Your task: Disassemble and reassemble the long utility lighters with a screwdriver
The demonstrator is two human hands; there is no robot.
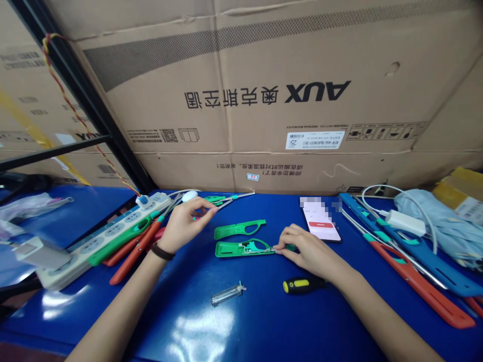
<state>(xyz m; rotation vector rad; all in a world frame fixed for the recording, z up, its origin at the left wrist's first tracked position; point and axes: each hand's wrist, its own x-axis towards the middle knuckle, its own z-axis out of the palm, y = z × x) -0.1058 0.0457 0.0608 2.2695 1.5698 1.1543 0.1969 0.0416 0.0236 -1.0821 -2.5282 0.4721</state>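
Note:
An opened green plastic lighter shell (234, 249) lies on the blue table (211, 322) with its inner parts showing. Its matching green cover half (239, 229) lies just behind it. My right hand (304, 249) is closed in a pinch at the shell's right end, on small metal parts there. My left hand (186, 218) is raised at the left, fingers pinched together on something too small to name. A clear gas tube (227, 294) and a black-and-yellow screwdriver (302, 285) lie in front of the shell.
A white power strip (98, 241) and several long red and green lighters (130, 246) lie at the left. A phone (320, 221), a white charger (405, 222) and blue and red lighters (418, 279) sit at the right. Big cardboard boxes (264, 90) wall the back.

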